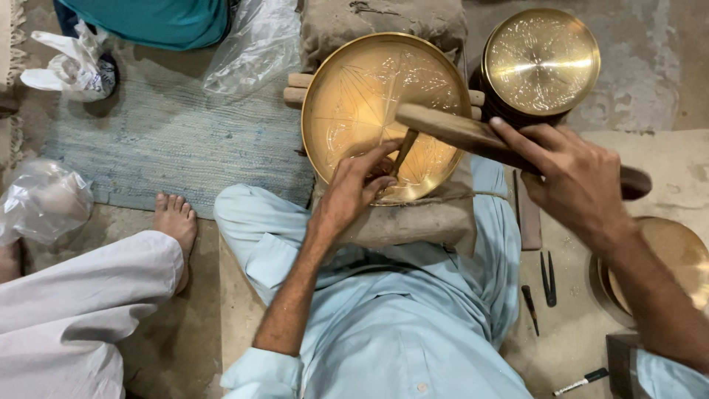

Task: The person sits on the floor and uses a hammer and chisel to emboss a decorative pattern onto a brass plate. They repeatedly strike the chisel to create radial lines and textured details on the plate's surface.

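With my left hand (354,188) pinching the slim chisel (403,151) on the brass plate (354,96) across my lap, and my right hand (572,177) clamped round the wooden mallet (473,133), a glancing blow could skid the tip and scar the engraving.

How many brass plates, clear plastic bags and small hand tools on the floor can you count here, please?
Brass plates: 3 (one being worked, one behind it, one partly hidden at right)
Clear plastic bags: 3 ()
Small floor tools: 3 (dividers, punch, marker)
Total: 9
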